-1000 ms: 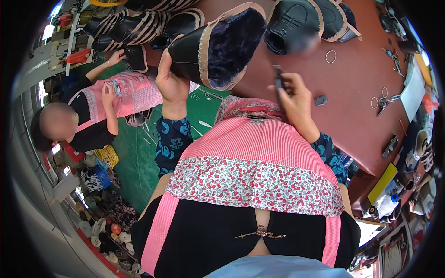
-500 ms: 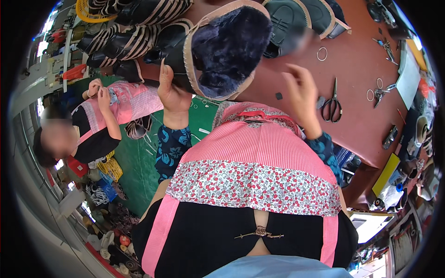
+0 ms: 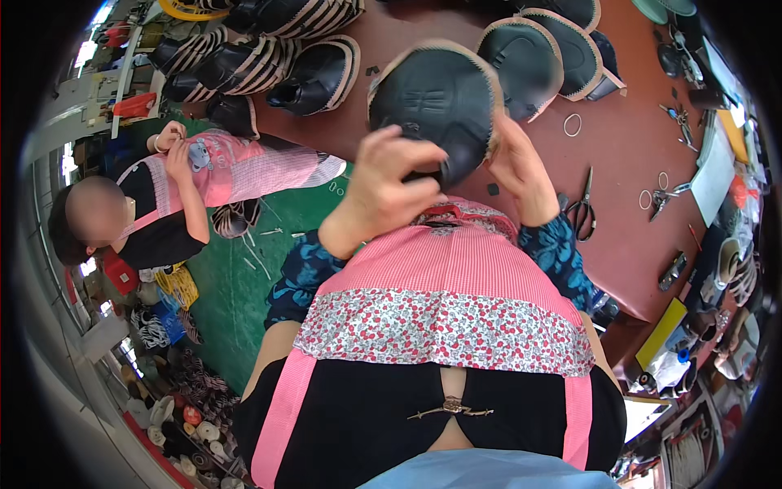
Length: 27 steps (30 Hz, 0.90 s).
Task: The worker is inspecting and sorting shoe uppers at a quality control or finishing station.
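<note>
— Start with the big items. What carries the work?

— A reddish-brown worktop (image 3: pixel 619 155), with a green floor (image 3: pixel 236 285) to its left. A row of dark shoe uppers (image 3: pixel 269 57) lies along the far edge. A second person in a pink apron (image 3: pixel 244 167) sits on the left, hands busy with their own piece.

— And the piece in hand?

— One black shoe upper with a tan rim (image 3: pixel 436 102), held up off the worktop in front of the chest, just above both hands. Its long axis runs from lower right to upper left, the rounded end farthest from the wearer.

— State of the hands?

— Left hand (image 3: pixel 387 191) has its fingers (image 3: pixel 415 155) curled and pressed onto the lower edge from the near side. Right hand (image 3: pixel 517 167) grips the right edge, fingers closed behind it. Both touch it; neither is nearer.

— Small items?

— Black scissors (image 3: pixel 582 208) lie just right of the right hand; a wire ring (image 3: pixel 573 125) beyond them.
</note>
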Each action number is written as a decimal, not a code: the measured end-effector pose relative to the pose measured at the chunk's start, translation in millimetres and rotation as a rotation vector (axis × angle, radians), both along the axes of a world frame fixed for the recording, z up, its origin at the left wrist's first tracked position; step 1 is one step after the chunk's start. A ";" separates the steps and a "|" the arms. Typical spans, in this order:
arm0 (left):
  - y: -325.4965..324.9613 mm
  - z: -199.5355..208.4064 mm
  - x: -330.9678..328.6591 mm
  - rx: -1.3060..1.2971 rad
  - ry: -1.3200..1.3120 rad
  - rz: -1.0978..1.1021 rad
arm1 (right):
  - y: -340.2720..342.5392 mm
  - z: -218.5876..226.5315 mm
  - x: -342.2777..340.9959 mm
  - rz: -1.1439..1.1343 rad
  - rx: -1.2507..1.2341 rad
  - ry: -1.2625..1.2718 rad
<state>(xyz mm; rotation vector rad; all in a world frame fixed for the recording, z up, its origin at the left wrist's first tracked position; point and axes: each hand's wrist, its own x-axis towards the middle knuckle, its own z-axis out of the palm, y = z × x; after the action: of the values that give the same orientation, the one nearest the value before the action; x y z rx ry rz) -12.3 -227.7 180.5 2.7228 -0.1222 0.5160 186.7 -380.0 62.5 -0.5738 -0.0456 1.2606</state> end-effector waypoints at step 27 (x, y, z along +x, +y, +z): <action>69.8 -87.9 -24.3 -0.412 0.003 0.439 | 128.4 -38.9 -58.3 -0.297 -0.422 -0.232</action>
<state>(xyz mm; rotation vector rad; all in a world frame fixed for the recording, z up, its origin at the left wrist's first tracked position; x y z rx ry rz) -36.6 -157.9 92.6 2.3379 0.5350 0.5787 128.4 -251.6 23.6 -1.0508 0.1119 0.9104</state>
